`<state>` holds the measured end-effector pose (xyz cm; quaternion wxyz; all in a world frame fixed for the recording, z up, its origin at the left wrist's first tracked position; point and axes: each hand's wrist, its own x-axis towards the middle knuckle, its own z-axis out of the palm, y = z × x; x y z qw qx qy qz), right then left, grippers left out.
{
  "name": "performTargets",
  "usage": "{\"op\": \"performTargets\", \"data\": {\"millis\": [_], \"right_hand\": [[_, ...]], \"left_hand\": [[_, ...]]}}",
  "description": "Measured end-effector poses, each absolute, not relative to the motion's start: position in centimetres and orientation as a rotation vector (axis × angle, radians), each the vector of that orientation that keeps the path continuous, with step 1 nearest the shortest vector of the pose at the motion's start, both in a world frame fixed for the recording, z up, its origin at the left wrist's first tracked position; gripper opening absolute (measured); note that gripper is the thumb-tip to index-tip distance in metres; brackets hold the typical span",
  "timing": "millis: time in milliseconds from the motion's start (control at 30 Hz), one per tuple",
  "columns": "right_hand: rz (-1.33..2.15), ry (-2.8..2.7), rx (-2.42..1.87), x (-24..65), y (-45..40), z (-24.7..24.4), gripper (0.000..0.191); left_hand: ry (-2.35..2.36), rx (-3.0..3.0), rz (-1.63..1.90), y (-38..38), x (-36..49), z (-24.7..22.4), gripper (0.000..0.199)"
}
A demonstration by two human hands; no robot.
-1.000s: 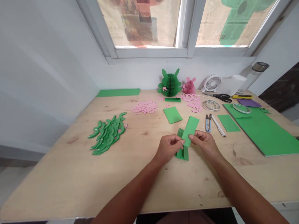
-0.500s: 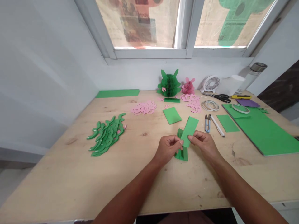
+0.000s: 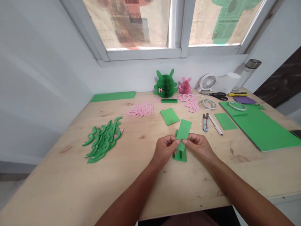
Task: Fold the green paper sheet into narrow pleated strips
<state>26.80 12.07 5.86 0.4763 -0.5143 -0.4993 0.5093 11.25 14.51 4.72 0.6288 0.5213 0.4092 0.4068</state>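
Note:
A narrow green paper strip (image 3: 184, 128) is pinched between my left hand (image 3: 166, 148) and my right hand (image 3: 199, 145), one at each side of its lower part. Both thumbs lie on its face, close together. Below it, partly hidden by the strip and my fingers, sits a folded green paper piece (image 3: 180, 156) on the table. Just beyond my hands lies a green paper rectangle (image 3: 169, 116). Blue-handled thread snips (image 3: 205, 123) and a white pen (image 3: 215, 124) rest to the right of my right hand.
Curved green cutouts (image 3: 103, 140) are piled at left, pink cutouts (image 3: 141, 110) further back. A green paper figure (image 3: 165, 85), a pink figure (image 3: 185, 86), a small fan (image 3: 208, 82) and black scissors (image 3: 218, 95) line the wall. Tape rolls (image 3: 208, 104) and a large green sheet (image 3: 263, 128) lie at right.
The strip has turned more upright, and my hands have drawn closer together on it. My right hand has moved left. The whole view has shifted slightly.

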Motion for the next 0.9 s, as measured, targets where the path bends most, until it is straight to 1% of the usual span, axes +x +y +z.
{"op": "performTargets", "data": {"millis": [500,700,900], "right_hand": [[1.307,-1.205,-1.26,27.16,12.16,5.77,0.041],[1.213,-1.208,-1.285,27.31,12.49,5.85,0.041],[1.153,-1.171,-1.239,27.16,12.32,5.66,0.039]], "left_hand": [[0.906,1.182,0.92,14.56,11.1,4.87,0.034],[0.92,1.161,0.889,14.58,11.22,5.06,0.035],[0.899,1.244,0.779,14.38,11.42,4.82,0.035]]}}
